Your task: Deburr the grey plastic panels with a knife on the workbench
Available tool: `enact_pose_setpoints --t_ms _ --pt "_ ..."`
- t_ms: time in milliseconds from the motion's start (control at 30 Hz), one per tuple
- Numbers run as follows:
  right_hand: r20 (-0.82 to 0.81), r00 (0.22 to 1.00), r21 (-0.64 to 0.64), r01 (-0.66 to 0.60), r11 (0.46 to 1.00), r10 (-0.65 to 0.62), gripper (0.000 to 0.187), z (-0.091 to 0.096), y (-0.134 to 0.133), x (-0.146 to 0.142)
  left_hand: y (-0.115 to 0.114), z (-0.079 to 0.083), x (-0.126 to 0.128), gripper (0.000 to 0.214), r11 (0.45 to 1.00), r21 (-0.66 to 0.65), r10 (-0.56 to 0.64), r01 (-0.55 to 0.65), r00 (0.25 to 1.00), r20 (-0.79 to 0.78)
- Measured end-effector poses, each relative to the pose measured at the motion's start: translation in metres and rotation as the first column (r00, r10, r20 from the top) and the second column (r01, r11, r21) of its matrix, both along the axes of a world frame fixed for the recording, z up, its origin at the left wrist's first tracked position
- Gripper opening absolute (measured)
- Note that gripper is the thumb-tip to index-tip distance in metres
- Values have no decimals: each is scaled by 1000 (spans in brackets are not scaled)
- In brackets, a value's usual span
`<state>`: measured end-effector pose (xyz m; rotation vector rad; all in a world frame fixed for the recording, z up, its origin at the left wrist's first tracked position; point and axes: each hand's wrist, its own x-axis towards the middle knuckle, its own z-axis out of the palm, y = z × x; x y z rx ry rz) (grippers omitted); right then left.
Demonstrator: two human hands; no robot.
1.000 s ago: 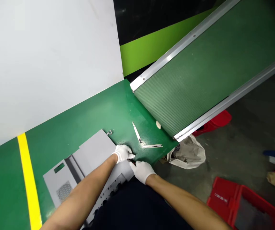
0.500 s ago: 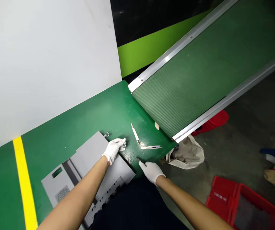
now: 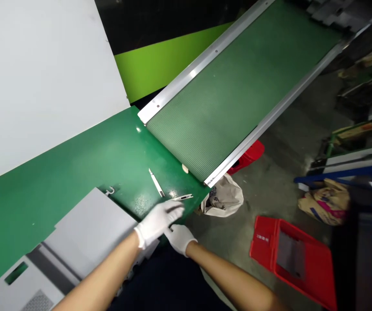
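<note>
Hovering open, the left hand (image 3: 158,220) lies nearer the knife (image 3: 182,197), its long axis crosswise just beyond the fingertips; right hand (image 3: 180,239) grip unclear.

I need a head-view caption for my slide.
Left hand and right hand beside two utility knives on a green bench.

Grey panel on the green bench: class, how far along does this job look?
Done: two slim craft knives lie set down on the green bench. In hand: the gloved right hand may hold something too small to tell; the gloved left hand hovers beside it. Remaining: the grey metal panel lies flat, no hand on it.
</note>
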<state>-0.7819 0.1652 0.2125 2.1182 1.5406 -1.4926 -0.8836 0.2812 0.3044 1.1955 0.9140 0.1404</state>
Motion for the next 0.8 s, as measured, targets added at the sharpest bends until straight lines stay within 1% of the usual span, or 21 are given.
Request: enact_pose_setpoints --t_ms 33,67,100,133,167,200,233,267,300,333,400,500,567,633,733,800 --pt "-12 1000 -14 25 1000 -26 76 0 2 0 10 -5 -24 56 996 49 84 -80 993 -79" --pt "-29 998 -23 48 999 -49 79 0 5 0 21 -12 -49 56 978 96 198 -186 971 -135" --pt "-48 996 -25 68 997 -69 79 -1 10 -2 32 -19 -75 55 943 149 320 -296 932 -172" --pt "-66 995 -25 79 997 -81 77 -1 16 -4 42 -27 -100 52 884 229 453 -407 867 -207" --pt "-81 993 -18 83 996 -84 76 -1 23 -8 52 -34 -124 48 808 325 574 -491 779 -251" --pt "-92 993 -8 75 997 -75 75 -1 32 -13 60 -39 -145 44 727 428 674 -537 678 -294" --pt "-98 994 5 54 999 -54 74 -1 43 -19 68 -44 -163 41 655 527 745 -541 577 -334" --pt "-101 995 17 28 999 -26 74 0 55 -26 74 -47 -178 39 608 606 787 -513 491 -374" --pt "-103 995 29 -1 1000 4 74 0 68 -34 79 -50 -189 39 589 659 804 -469 428 -414" --pt "-105 994 37 -31 999 35 75 1 81 -43 84 -52 -197 39 592 687 803 -422 385 -455" --pt "-110 989 42 -91 995 95 77 3 108 -62 91 -57 -206 44 640 682 767 -354 347 -540" --pt "-108 980 51 -163 985 168 77 4 138 -90 95 -66 -210 49 746 597 665 -293 372 -648" --pt "-101 976 64 -186 980 192 75 3 150 -104 93 -71 -211 50 799 550 599 -243 393 -697" --pt "-98 974 77 -196 978 203 74 2 155 -113 91 -73 -212 49 820 536 570 -202 380 -729" --pt "-100 973 99 -200 975 209 76 0 158 -118 88 -73 -213 48 820 546 567 -170 358 -742" --pt "-101 972 125 -198 972 211 74 0 159 -119 87 -72 -213 48 821 549 566 -159 361 -741"
